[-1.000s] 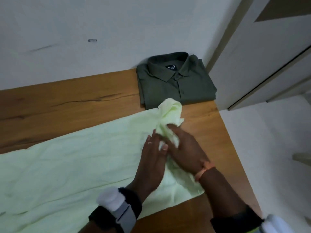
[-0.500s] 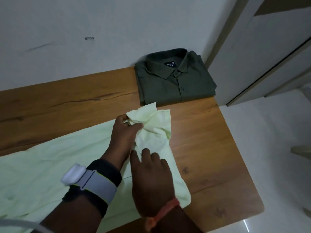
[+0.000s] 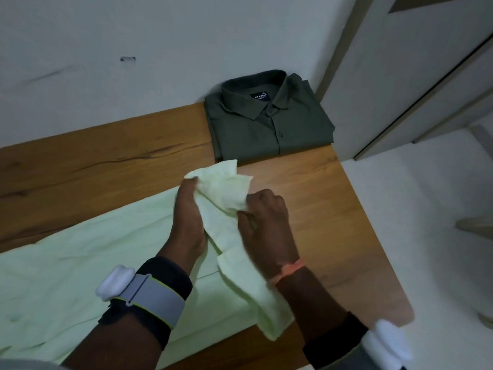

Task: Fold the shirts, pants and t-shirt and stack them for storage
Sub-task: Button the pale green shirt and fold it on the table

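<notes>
Left hand (image 3: 188, 214) pinches pale green cotton garment (image 3: 80, 265) end | right hand (image 3: 262, 217) grips same end | folded dark green collared shirt (image 3: 266, 124) on wooden table (image 3: 106, 153) corner

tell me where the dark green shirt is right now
The dark green shirt lies folded at the wooden table's far right corner against the wall.

Pale green garment (image 3: 80, 263) cut off left; collar label (image 3: 260, 96) text unreadable.
</notes>
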The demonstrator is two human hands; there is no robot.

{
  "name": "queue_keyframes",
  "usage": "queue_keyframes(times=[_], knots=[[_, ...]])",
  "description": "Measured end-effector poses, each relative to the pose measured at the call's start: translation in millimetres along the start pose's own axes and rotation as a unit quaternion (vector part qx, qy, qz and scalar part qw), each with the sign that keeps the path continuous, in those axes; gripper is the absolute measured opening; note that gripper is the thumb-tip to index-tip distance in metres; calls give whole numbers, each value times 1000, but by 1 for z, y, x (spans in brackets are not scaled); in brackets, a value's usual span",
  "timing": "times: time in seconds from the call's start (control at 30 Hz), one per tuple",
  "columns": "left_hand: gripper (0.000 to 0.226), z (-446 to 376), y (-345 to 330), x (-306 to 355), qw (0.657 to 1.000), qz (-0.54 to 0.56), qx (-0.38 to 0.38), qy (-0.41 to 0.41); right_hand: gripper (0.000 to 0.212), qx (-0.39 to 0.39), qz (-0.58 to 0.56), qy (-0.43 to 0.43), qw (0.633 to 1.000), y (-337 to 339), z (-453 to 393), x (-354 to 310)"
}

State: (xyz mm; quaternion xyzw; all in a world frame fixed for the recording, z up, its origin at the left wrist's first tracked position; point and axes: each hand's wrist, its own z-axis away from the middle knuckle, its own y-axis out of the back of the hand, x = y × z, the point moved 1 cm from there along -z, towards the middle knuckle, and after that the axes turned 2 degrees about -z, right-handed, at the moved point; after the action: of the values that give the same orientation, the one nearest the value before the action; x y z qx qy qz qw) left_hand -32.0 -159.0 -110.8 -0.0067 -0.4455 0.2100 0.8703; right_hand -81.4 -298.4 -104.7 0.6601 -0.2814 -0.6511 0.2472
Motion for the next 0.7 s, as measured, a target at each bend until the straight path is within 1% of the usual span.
queue_keyframes(times=[0.03,0.07,0.1,0.13,0.17,0.23,0.27,0.33,0.43,0.47,0.53,0.57,0.6,0.63,0.67,0.7], knots=[[49,2,-2,4,999,41,-12,33,30,35,118,57,991,-7,7,-2],[56,1,-3,8,997,43,-24,55,39,60,184,86,977,-12,10,-5],[56,-1,-5,10,997,16,-31,63,47,68,211,92,971,-14,14,-6],[52,-6,-3,12,998,-31,-15,53,51,61,215,90,970,-15,16,-11],[49,-10,-1,11,996,-83,10,31,54,37,221,90,970,-14,19,-11],[50,-17,2,10,991,-133,32,-6,59,-32,232,88,968,-16,29,-14],[51,-18,2,9,987,-152,36,-25,64,-64,234,72,967,-16,38,-16],[52,-19,1,5,966,-235,61,-85,70,-84,222,35,971,-19,55,-19],[60,-13,-4,-7,908,-369,101,-174,75,-93,250,19,964,-25,68,-9],[61,-10,-7,-9,874,-415,121,-221,76,-94,256,21,962,-28,66,-3],[56,0,-17,-9,783,-499,150,-340,76,-110,252,12,961,-37,64,5],[50,3,-22,-8,746,-519,126,-398,75,-119,238,11,964,-41,63,6],[44,4,-26,-7,728,-529,62,-432,73,-126,221,17,967,-46,63,3],[39,2,-27,-7,719,-541,-20,-437,70,-137,209,33,968,-51,64,-2],[37,-4,-25,-12,695,-574,-101,-421,68,-147,203,47,967,-55,66,-5],[40,-11,-22,-19,645,-630,-152,-405,66,-149,206,64,965,-58,68,-6]])
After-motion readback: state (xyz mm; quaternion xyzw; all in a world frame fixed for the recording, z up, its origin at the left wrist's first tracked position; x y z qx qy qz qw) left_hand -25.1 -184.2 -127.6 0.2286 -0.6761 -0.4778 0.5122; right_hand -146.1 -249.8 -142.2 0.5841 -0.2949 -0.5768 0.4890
